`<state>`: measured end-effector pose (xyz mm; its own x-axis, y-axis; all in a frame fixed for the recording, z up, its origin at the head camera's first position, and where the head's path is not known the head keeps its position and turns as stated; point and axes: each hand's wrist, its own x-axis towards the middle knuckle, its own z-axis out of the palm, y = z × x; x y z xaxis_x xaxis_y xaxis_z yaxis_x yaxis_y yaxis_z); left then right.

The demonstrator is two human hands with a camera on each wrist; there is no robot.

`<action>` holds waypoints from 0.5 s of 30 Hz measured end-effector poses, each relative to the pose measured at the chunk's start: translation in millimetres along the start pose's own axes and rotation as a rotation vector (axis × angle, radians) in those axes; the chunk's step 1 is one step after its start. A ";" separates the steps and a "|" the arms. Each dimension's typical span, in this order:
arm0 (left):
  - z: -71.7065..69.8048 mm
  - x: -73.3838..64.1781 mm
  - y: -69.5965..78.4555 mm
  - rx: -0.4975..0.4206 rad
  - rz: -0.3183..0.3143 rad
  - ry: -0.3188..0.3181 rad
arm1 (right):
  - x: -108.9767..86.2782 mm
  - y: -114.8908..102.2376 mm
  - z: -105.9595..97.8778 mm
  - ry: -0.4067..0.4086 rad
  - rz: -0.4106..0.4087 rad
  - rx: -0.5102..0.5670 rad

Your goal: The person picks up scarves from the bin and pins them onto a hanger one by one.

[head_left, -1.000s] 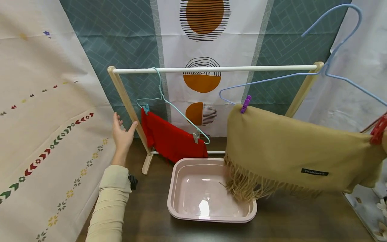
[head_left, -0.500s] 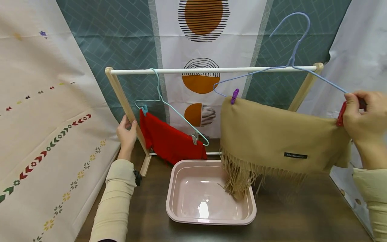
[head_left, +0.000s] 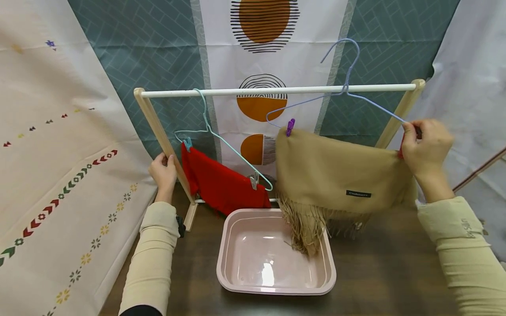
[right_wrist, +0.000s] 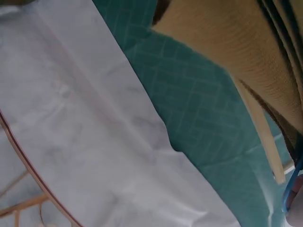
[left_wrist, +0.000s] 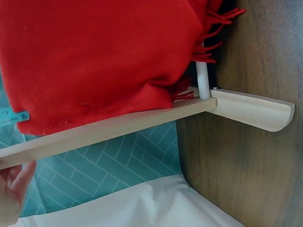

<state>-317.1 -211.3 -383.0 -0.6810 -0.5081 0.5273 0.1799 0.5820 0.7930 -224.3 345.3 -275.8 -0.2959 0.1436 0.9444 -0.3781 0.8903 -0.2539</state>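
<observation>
My right hand [head_left: 428, 147] pinches the right end of a blue wire hanger [head_left: 373, 103]. From the hanger a tan fringed scarf [head_left: 336, 169] hangs folded, held at its left corner by a purple clothespin [head_left: 290, 127]. A red clip [head_left: 401, 147] at its right corner is mostly behind my fingers. The hanger's hook stands above the white rail [head_left: 245, 91] of a wooden rack. My left hand [head_left: 163, 175] holds the rack's left post [head_left: 158, 127]; in the left wrist view its fingers [left_wrist: 21, 182] touch the post's edge.
A red fringed scarf [head_left: 221, 180] hangs from a mint hanger [head_left: 233, 147] on the rail's left part. A pink basin [head_left: 257, 287] stands on the dark wooden table [head_left: 367, 276] in front, with the tan scarf's fringe dipping over it. Patterned cloths hang behind and at both sides.
My right hand came into view at the right and has moved left with the blue hanger and tan scarf, towards the rail. My left hand reached the post and took hold of it.
</observation>
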 end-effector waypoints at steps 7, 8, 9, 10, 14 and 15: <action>0.8 -0.6 0.4 -0.002 0.082 0.017 | -16.4 3.0 5.6 -0.014 0.025 0.003; 0.9 -0.4 0.5 -0.001 0.088 0.019 | -18.4 3.3 5.7 -0.011 0.032 0.001; 1.0 -0.2 0.8 -0.002 0.093 0.020 | -20.1 3.6 5.7 -0.010 0.038 -0.002; 1.3 0.0 0.8 0.000 0.097 0.021 | -21.5 3.7 5.5 -0.005 0.043 -0.004; 2.5 0.3 0.5 0.008 0.106 0.028 | -23.4 4.3 0.7 0.005 0.060 -0.021; 2.8 0.3 0.2 0.012 0.108 0.027 | -23.1 4.6 -1.9 0.013 0.062 -0.026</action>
<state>-319.3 -209.5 -383.6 -0.6389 -0.4590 0.6173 0.2423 0.6415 0.7278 -217.6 346.9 -298.4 -0.3067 0.2038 0.9297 -0.3361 0.8907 -0.3062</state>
